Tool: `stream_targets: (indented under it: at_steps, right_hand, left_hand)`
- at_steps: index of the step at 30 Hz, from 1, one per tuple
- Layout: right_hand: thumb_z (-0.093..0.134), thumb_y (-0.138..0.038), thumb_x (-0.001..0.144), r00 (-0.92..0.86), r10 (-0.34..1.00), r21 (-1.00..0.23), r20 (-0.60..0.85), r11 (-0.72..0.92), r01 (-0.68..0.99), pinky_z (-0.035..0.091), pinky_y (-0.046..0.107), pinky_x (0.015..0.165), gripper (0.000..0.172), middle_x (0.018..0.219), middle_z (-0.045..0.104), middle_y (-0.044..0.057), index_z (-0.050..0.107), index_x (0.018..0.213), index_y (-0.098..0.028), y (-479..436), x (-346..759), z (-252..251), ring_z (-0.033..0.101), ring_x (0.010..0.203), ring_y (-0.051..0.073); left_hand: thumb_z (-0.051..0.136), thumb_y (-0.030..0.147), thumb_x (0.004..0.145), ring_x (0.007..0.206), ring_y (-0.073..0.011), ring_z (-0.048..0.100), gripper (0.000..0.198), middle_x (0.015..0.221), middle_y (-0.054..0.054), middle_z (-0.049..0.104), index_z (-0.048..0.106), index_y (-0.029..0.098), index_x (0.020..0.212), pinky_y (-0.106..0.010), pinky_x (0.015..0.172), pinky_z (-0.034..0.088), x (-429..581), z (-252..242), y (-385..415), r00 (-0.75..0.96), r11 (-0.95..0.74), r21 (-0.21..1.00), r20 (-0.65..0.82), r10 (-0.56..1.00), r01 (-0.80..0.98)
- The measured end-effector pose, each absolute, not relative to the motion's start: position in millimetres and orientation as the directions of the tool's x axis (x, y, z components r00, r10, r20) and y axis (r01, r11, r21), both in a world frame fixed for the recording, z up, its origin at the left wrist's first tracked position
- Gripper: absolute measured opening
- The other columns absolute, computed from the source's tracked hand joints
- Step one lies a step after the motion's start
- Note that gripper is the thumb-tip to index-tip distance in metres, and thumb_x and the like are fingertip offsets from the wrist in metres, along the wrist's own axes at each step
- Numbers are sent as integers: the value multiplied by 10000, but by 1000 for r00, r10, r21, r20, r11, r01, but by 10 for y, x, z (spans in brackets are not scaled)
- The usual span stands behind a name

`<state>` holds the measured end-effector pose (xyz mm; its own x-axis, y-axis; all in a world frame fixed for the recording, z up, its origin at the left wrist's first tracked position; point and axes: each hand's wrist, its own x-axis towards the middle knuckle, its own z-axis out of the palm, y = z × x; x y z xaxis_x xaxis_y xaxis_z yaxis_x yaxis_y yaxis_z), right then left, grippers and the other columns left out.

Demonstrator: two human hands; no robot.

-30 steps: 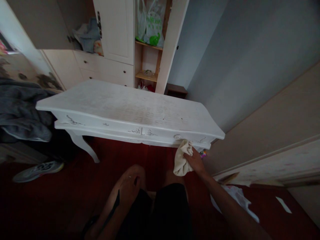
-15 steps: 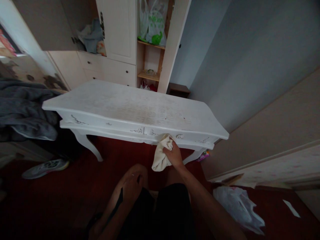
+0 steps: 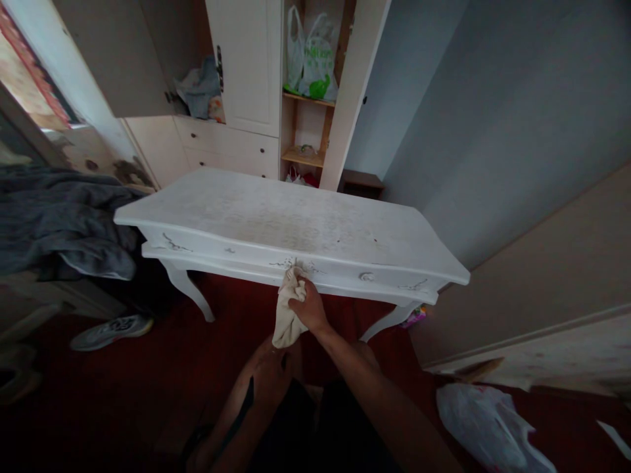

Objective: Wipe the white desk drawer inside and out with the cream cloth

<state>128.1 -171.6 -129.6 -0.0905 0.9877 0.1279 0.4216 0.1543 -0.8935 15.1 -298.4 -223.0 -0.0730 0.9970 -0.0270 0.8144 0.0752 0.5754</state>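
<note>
My right hand [image 3: 309, 306] is closed on a cream cloth [image 3: 287, 309] and presses it against the front drawer face of a low white table [image 3: 276, 217], near the middle of its front edge. The cloth hangs down below my fingers. A round drawer knob [image 3: 365, 276] sits to the right of my hand. My left hand is out of sight. My bare knees [image 3: 269, 368] show below the table front.
A cream wardrobe [image 3: 244, 72] with plastic bags [image 3: 313, 62] on its shelves stands behind the table. Grey bedding [image 3: 64, 220] lies at the left, with a sneaker [image 3: 111, 330] on the dark red floor. At lower right lies a white plastic bag [image 3: 486, 430] beside a beige panel [image 3: 542, 276].
My right hand has slid the cloth leftward along the table's front, from near the right end to the middle. The view has shifted with it.
</note>
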Motion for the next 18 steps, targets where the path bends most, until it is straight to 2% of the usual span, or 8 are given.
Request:
stream_targets:
  at_steps: [2,5,8,10,14,16,18]
  right_hand:
    - [626,-163,719,-121,983,-837,141,183,516,397,438,1186,735,1495,565,105,503,1442,-206,-1736,1369,-1260,525,1390,255]
    - [624,-157,737,-267,958,-661,101,266,702,383,445,1200,799,1631,417,79,450,1513,-236,-1768,1486,-1122,442,1471,271]
    - [611,-133,734,-347,938,-506,-19,290,812,426,471,1167,846,1679,329,67,413,1548,-249,-1805,1582,-986,457,1462,298]
    - [600,-129,739,-358,932,-458,-48,298,837,431,474,1164,841,1683,316,79,409,1553,-225,-1838,1677,-953,460,1459,302]
    - [593,-127,728,-284,958,-463,-36,236,854,412,434,1183,820,1675,335,73,450,1529,-233,-1905,2079,-1007,465,1459,281]
    - [606,-140,705,-209,978,-519,-27,165,839,392,444,1197,801,1632,414,99,497,1496,-208,-1924,2398,-1011,475,1451,289]
    - [612,-169,684,-101,994,-606,-37,58,793,391,478,1191,749,1516,559,131,563,1431,-177,-1952,2761,-938,536,1394,307]
  left_hand:
    - [432,277,935,1068,-305,726,389,1094,-146,789,772,149,1075,-449,1008,520,146,-2225,-2979,-48,55,583,-28,998,811]
    - [434,287,932,1100,-303,716,392,1142,-142,779,767,151,1087,-455,1030,513,138,-2218,-2972,-30,37,600,-22,999,799]
    - [429,280,930,1095,-308,716,399,1147,-152,776,763,137,1095,-470,1037,512,132,-2222,-2981,-39,42,602,-19,999,797]
    - [416,273,934,1074,-311,723,409,1133,-158,779,761,130,1102,-483,1026,520,126,-2231,-3001,-44,50,609,-25,999,791]
    - [429,259,923,1092,-293,717,387,1140,-133,781,764,154,1085,-471,1046,511,108,-2242,-3047,-51,42,629,-4,999,776]
    - [422,259,929,1102,-283,713,383,1145,-121,782,766,166,1070,-462,1054,505,102,-2238,-3056,-45,37,633,-3,999,773]
    - [411,269,939,1104,-287,713,394,1146,-127,781,766,161,1070,-473,1057,503,105,-2234,-3053,-38,42,625,-20,999,780]
